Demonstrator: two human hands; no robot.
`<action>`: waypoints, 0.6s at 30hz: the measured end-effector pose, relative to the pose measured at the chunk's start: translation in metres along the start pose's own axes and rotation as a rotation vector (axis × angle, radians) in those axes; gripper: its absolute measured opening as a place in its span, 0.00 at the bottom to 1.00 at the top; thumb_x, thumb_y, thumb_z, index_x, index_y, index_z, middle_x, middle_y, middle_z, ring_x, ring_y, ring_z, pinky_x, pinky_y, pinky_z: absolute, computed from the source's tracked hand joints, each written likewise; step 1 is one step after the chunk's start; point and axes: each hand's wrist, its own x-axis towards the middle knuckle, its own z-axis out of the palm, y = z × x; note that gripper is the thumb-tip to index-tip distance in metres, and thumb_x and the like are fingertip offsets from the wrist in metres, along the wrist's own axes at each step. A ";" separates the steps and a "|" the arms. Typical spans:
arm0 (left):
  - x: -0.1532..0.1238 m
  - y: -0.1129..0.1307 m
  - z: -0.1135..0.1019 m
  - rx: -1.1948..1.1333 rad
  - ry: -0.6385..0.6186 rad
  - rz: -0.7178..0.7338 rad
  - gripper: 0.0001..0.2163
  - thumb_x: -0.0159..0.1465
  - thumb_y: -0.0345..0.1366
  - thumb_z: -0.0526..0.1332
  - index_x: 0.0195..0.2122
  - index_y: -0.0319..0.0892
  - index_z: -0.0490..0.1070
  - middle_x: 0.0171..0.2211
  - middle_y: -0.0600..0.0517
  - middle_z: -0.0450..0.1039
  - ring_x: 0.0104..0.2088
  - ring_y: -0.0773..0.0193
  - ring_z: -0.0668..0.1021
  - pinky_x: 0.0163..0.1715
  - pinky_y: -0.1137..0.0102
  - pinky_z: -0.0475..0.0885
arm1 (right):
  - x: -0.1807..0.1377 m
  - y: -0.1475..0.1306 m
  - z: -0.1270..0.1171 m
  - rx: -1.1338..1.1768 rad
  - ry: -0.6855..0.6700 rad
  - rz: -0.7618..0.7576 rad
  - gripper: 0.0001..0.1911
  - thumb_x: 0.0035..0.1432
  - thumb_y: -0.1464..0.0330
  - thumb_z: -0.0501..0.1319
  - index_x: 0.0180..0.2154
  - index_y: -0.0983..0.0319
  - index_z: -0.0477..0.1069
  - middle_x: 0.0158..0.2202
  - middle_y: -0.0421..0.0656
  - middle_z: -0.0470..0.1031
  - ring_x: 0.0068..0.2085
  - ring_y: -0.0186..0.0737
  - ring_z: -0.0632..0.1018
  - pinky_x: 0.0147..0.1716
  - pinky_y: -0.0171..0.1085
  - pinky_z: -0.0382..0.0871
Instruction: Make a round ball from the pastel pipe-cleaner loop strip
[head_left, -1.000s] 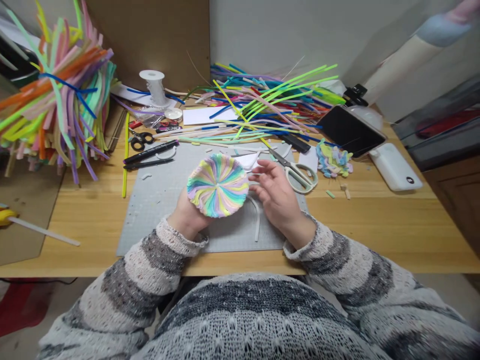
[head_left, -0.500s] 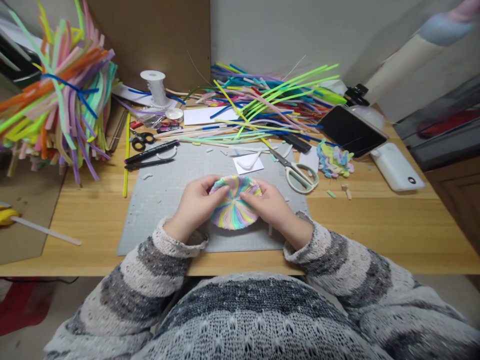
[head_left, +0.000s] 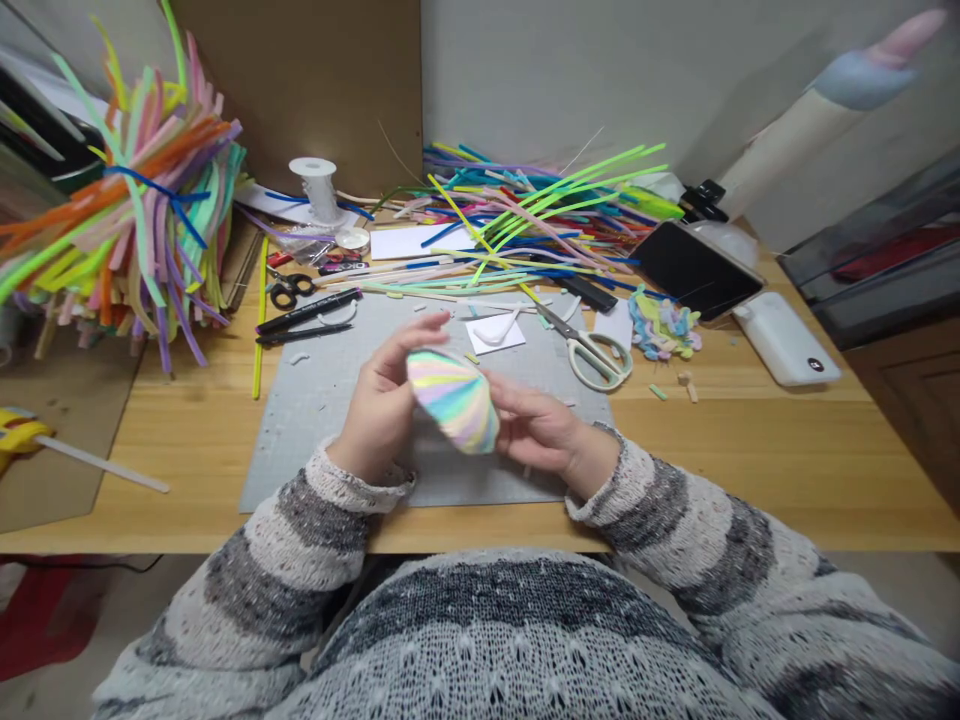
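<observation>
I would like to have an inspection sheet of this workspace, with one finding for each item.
Surface: wooden table, grey cutting mat.
Workpiece: striped pastel disc, tilted, between the hands.
Clutter: loose coloured strips heaped at the back; tied bundle on the left; pale-handled scissors.
Hands: left hand and right hand at opposite sides of the disc; exact grip blurred.
Cables: thin dark cable below the table's left front edge.
Surroundings: pale wall, brown board behind.

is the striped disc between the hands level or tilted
Tilted: the striped disc shows as a narrow, slanted oval between the left hand and the right hand.
</observation>
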 end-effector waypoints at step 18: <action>-0.002 -0.020 0.002 0.144 0.040 -0.417 0.21 0.56 0.55 0.63 0.22 0.41 0.65 0.18 0.56 0.66 0.21 0.67 0.69 0.24 0.72 0.67 | 0.004 0.013 0.000 -0.291 0.011 -0.082 0.20 0.45 0.64 0.74 0.41 0.62 0.77 0.39 0.44 0.82 0.39 0.39 0.81 0.53 0.47 0.70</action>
